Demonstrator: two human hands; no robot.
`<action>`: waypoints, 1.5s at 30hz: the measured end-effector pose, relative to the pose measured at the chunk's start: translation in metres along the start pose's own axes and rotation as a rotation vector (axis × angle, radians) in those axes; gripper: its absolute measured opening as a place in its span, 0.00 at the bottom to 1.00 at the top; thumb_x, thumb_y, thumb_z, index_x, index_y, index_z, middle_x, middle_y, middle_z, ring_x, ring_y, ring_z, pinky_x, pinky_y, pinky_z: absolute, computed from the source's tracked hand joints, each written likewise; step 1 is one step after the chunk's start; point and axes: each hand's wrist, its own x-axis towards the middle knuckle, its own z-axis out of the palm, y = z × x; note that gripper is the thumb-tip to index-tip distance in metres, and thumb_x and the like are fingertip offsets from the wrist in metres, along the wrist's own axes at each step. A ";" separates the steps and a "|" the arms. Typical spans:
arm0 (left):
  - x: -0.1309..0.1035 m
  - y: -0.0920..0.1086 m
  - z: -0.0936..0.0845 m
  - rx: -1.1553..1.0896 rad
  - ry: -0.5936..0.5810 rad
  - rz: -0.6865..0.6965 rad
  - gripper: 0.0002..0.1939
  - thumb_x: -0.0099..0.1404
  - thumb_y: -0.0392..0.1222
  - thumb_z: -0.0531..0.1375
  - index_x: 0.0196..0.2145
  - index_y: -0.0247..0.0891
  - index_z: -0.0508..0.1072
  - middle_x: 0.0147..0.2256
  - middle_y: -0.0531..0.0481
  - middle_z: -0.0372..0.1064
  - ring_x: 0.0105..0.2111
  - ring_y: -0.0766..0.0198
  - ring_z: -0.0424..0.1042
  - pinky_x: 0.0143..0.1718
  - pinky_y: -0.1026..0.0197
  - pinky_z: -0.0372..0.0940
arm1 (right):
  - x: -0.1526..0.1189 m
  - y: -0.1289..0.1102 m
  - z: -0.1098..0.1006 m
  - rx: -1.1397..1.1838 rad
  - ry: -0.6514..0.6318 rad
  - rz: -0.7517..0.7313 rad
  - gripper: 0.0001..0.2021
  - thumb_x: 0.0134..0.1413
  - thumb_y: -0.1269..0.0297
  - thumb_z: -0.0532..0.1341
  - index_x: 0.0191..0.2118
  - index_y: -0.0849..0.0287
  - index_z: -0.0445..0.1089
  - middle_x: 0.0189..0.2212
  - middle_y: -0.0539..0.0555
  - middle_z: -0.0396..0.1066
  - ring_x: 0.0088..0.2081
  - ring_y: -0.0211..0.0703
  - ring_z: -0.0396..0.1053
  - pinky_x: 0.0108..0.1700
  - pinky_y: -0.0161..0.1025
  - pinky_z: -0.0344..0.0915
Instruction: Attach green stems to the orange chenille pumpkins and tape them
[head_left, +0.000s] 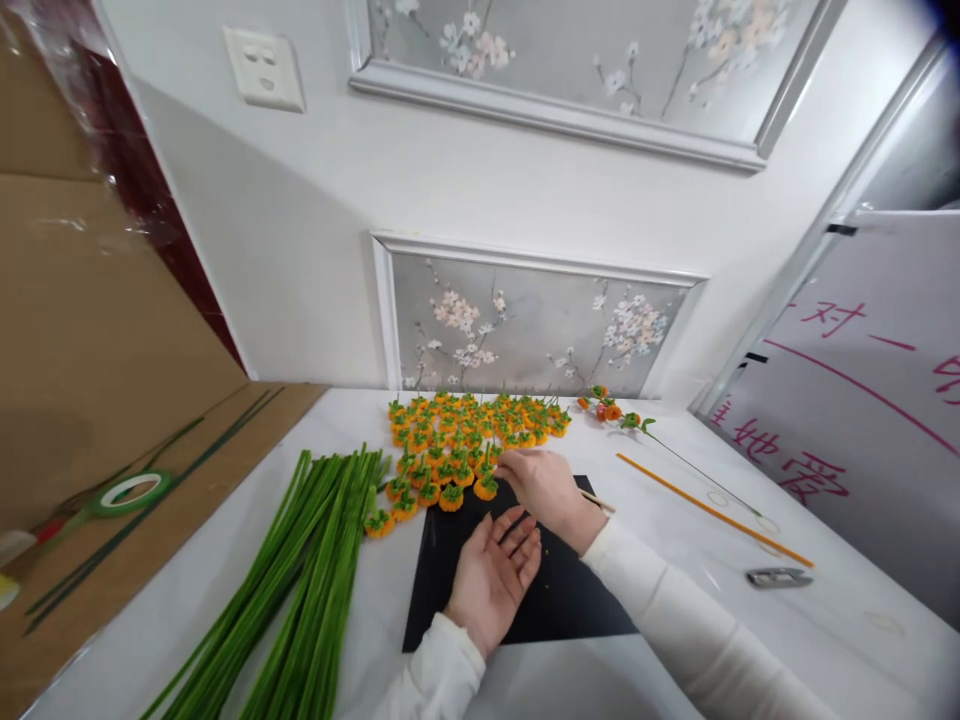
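Observation:
My left hand [496,575] lies palm up over the black mat [577,595], fingers loosely curled and apart, with nothing in it. Above it, my right hand [546,492] reaches across the mat's top edge, fingertips pinched at an orange flower with a green top [486,487]; whether they grip its stem is too small to tell. Many similar orange and green flowers [450,430] stand in a cluster behind. A thin wooden stick [598,501] shows beside my right wrist.
Green fuzzy stems [300,590] lie at the left, near green tape [135,493] on cardboard. To the right are a flower sprig [611,411], an orange stem [705,505] and small metal snips [778,577]. A panelled wall [322,220] stands behind.

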 end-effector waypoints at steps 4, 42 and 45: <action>0.000 -0.002 0.001 0.024 0.035 -0.005 0.08 0.65 0.40 0.54 0.39 0.33 0.68 0.30 0.43 0.71 0.28 0.62 0.74 0.31 0.61 0.68 | 0.007 -0.007 0.007 -0.074 -0.075 -0.075 0.10 0.63 0.63 0.54 0.36 0.57 0.71 0.32 0.55 0.76 0.35 0.44 0.73 0.32 0.33 0.59; 0.001 0.006 -0.005 0.194 0.265 0.334 0.11 0.66 0.37 0.51 0.47 0.36 0.61 0.23 0.52 0.69 0.21 0.66 0.72 0.26 0.65 0.64 | 0.028 -0.021 0.015 -0.201 -0.287 -0.156 0.09 0.58 0.64 0.57 0.35 0.55 0.75 0.30 0.57 0.76 0.36 0.49 0.75 0.33 0.36 0.64; 0.002 0.006 -0.006 0.191 0.273 0.318 0.11 0.67 0.37 0.51 0.47 0.37 0.61 0.22 0.52 0.68 0.21 0.66 0.72 0.26 0.65 0.64 | 0.032 -0.022 0.016 -0.199 -0.286 -0.144 0.08 0.58 0.64 0.58 0.35 0.55 0.75 0.32 0.57 0.76 0.37 0.50 0.75 0.34 0.36 0.64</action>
